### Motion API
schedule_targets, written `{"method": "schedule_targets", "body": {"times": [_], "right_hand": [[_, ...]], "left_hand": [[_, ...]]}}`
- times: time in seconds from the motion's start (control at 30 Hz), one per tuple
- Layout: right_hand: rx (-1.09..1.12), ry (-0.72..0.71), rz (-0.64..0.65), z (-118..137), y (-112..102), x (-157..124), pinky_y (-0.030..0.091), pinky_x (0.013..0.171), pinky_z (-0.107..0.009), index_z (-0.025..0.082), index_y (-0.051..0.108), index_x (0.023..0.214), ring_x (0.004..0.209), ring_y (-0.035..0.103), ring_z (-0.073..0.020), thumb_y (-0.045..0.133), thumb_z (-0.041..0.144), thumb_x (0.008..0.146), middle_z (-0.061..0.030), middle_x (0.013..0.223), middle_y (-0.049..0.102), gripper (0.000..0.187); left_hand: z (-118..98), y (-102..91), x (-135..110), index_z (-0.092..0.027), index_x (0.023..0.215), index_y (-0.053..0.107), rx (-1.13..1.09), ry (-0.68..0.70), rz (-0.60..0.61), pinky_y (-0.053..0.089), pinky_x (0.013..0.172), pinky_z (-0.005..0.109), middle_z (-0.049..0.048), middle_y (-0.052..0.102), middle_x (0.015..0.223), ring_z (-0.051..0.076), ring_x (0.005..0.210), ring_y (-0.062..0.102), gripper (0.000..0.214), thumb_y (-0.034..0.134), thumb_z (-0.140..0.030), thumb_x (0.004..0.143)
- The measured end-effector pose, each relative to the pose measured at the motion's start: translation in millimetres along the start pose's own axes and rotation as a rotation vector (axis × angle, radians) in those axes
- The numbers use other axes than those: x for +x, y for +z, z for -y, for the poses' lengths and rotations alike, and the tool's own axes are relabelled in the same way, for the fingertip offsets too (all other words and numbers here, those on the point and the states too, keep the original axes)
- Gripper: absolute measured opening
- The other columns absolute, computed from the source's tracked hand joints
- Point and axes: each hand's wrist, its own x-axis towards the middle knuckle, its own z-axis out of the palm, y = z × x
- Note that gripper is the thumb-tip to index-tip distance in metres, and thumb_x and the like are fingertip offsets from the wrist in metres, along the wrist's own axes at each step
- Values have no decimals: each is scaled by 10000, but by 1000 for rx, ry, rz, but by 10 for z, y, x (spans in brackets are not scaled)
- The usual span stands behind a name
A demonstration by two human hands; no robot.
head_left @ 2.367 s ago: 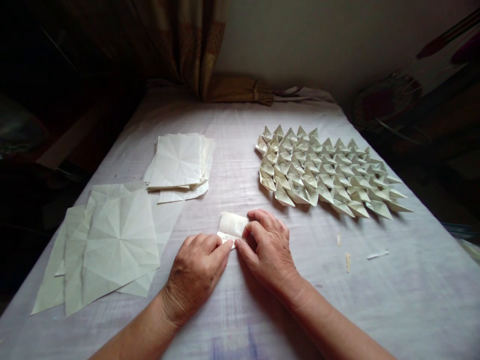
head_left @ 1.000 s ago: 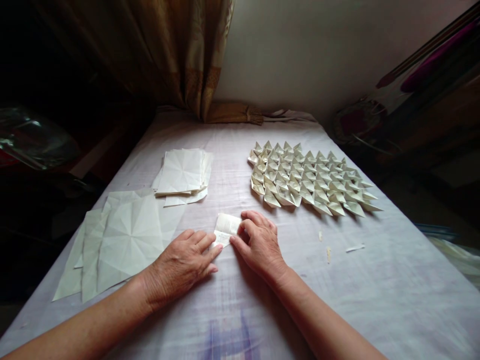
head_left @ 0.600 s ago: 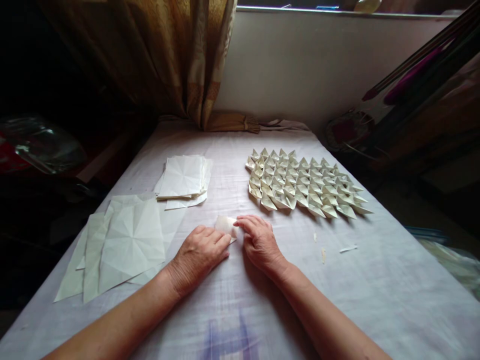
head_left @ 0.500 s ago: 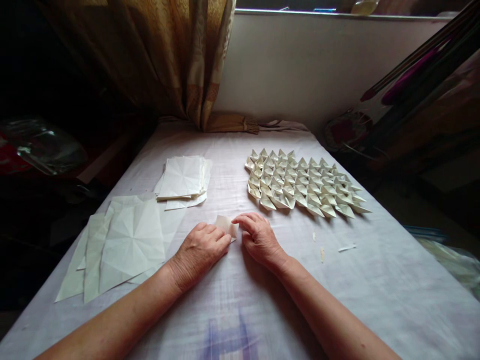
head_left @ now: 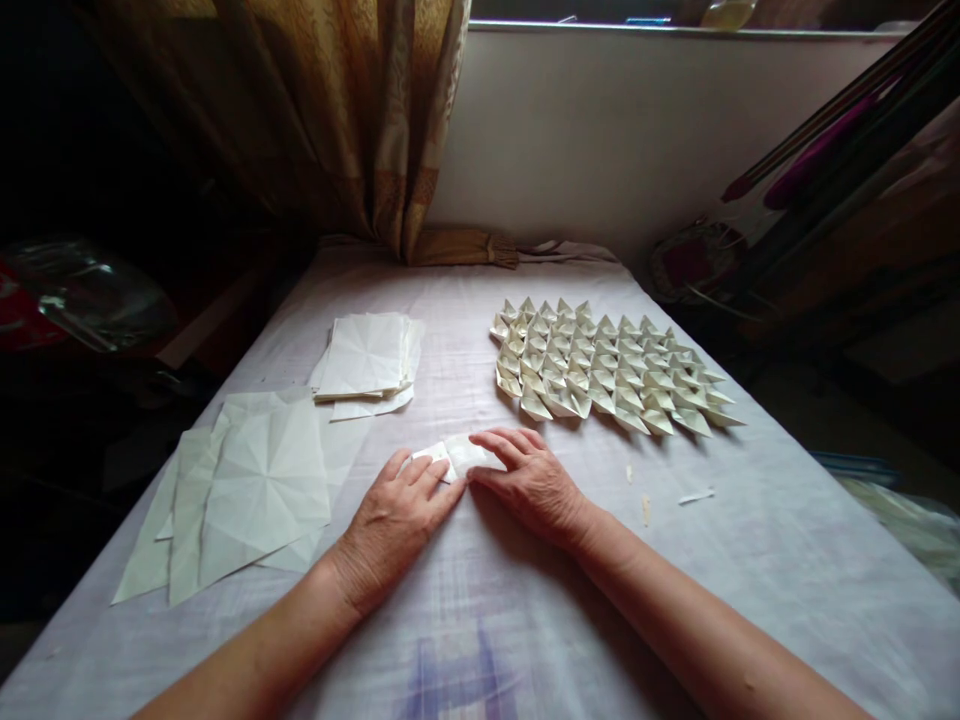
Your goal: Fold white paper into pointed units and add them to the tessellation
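A small folded white paper [head_left: 460, 456] lies on the cloth between my hands. My left hand [head_left: 396, 518] holds its left part, with the fingers laid over the top and the thumb along the near edge. At the other end, my right hand [head_left: 534, 487] grips the paper between thumb and curled fingers, which cover that end. Left of my left hand, large creased paper sheets [head_left: 268, 475] overlap one another. A neat stack of smaller creased squares [head_left: 367, 355] lies beyond. To the far right stand rows of folded paper boats [head_left: 600, 365], set close together.
The pale cloth-covered table [head_left: 637, 620] has a purple stain near its front. Small paper scraps [head_left: 696, 496] lie to the right of my right hand. A gold curtain [head_left: 390, 120] hangs at the back, with a folded brown cloth [head_left: 465, 247] below it.
My right hand has moved slightly right and now grips the paper's right end. The paper shows wider between my hands, with a folded left part visible. My left fingers have spread a little.
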Motion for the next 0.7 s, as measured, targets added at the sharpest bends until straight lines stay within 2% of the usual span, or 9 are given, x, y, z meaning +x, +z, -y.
{"method": "schedule_targets", "body": {"times": [0.07,0.17,0.3,0.4,0.5,0.6,0.7], "right_hand": [[35,-79,75,-35,-25,36,432,956,-406,250,731,970,1160,575,-241,637,170,913,-50,1283,661,136],[77,-158,172,-112,-55,114,472,911,-366,227,694,1099,1098,621,-207,594,163,940,-51,1240,691,198],[74,-180,202,-208,-89,165,510,858,-358,192,673,1122,1038,657,-215,568,222,961,-88,1208,701,194],[116,-127,162,-229,-74,107,532,849,-388,177,654,1136,1037,661,-242,555,190,936,-134,1226,681,223],[265,-24,67,-185,-6,15,531,912,-419,182,578,1249,1143,620,-241,512,59,828,-165,1306,619,443],[416,59,-17,-116,67,-18,523,961,-419,213,530,1291,1252,557,-223,449,-25,746,-160,1384,549,601],[505,115,-18,-83,105,20,516,984,-426,223,535,1288,1289,527,-228,435,-35,717,-158,1411,511,634]], "left_hand": [[-127,22,-16,-159,1162,638,11,-30,-38,442,1002,460,93,698,1158,241,1070,636,295,439,-91,956],[-244,61,-22,-115,1165,638,9,-106,-70,463,1003,401,106,709,1147,220,1053,649,333,403,-47,939],[-220,69,-10,-115,1173,630,-61,-115,-75,491,967,377,100,712,1130,215,1027,657,338,399,-41,938],[-130,71,18,-145,1142,636,-103,-120,-96,512,910,364,76,720,1062,200,963,665,319,399,-46,953],[-46,90,60,-159,1061,648,-99,-126,-134,527,814,347,64,720,985,195,884,665,280,404,-61,965],[14,103,100,-158,1011,643,-81,-93,-129,527,768,338,63,713,942,188,829,655,272,392,-64,969],[49,105,118,-152,999,641,-63,-48,-116,525,760,337,66,711,931,187,808,651,274,385,-61,967]]}}
